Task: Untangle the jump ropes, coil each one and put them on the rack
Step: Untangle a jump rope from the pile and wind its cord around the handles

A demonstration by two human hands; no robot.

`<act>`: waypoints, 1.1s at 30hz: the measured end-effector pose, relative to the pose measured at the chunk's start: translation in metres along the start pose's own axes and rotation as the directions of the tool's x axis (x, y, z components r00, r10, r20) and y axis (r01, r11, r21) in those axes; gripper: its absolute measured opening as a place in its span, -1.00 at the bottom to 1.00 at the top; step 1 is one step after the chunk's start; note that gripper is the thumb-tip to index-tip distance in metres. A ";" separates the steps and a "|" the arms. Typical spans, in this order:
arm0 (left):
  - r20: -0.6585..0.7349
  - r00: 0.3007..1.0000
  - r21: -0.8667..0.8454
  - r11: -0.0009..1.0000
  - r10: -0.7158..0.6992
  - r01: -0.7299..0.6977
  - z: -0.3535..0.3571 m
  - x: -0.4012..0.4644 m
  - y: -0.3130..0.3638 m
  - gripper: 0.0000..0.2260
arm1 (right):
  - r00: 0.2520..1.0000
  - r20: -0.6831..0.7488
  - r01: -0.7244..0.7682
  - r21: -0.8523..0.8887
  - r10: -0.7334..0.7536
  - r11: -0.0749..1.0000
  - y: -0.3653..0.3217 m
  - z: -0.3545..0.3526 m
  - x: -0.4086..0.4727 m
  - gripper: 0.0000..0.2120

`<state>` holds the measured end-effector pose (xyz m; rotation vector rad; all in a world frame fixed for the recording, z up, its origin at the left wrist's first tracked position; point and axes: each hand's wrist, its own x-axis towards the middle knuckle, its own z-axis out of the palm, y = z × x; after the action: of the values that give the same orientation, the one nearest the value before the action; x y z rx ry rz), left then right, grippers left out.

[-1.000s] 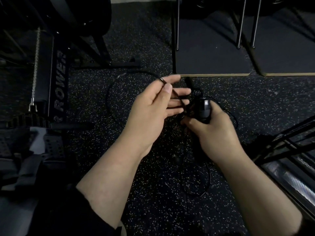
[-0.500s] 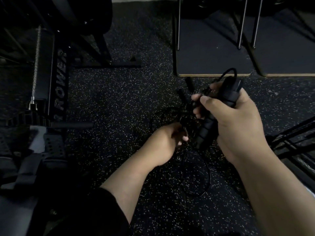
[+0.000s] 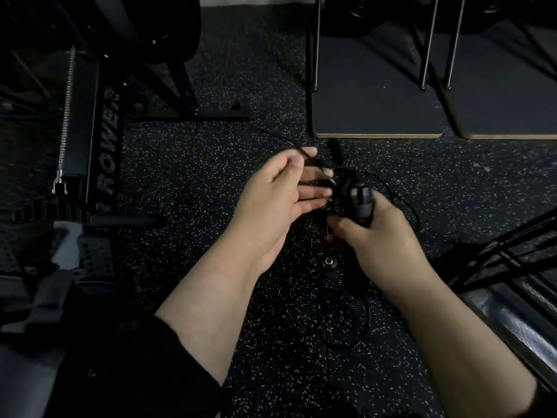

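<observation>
Two hands meet over the speckled floor (image 3: 187, 164): right hand (image 3: 379, 236) grips the rope handles (image 3: 360, 203), left hand (image 3: 271, 203) pinches the thin cord (image 3: 289, 144) just beside them

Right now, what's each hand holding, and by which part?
Right hand grips the black handles around their middle. Left hand pinches the thin rope between thumb and forefinger.

2 bare forearms reach in from the bottom edge. The left arm wears a black sleeve (image 3: 168, 357) pushed up toward the elbow. The left hand (image 3: 271, 206) and right hand (image 3: 382, 245) are bare: no gloves, rings or watch show.
</observation>
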<state>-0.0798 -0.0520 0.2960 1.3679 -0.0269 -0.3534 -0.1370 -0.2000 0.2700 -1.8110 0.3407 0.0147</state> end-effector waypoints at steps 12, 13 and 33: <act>0.273 0.860 0.695 0.707 -0.431 0.133 -0.007 -0.018 -0.089 -0.72 | 0.998 0.020 -0.054 0.669 0.055 0.742 -0.022 -0.007 0.004 -0.88; 0.275 0.873 0.686 0.718 -0.404 0.116 -0.007 -0.016 -0.092 -0.79 | 0.998 0.027 -0.060 0.681 0.057 0.730 -0.023 -0.008 0.004 -0.89; -0.142 0.885 -0.101 0.895 -0.444 0.434 0.001 -0.016 -0.041 -0.69 | 0.963 0.070 -0.267 0.097 0.261 0.959 -0.010 0.006 -0.007 -0.65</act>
<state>-0.1049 -0.0553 0.2599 1.3256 0.4351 -0.6167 -0.1404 -0.1907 0.2795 -1.6460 0.5318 0.2314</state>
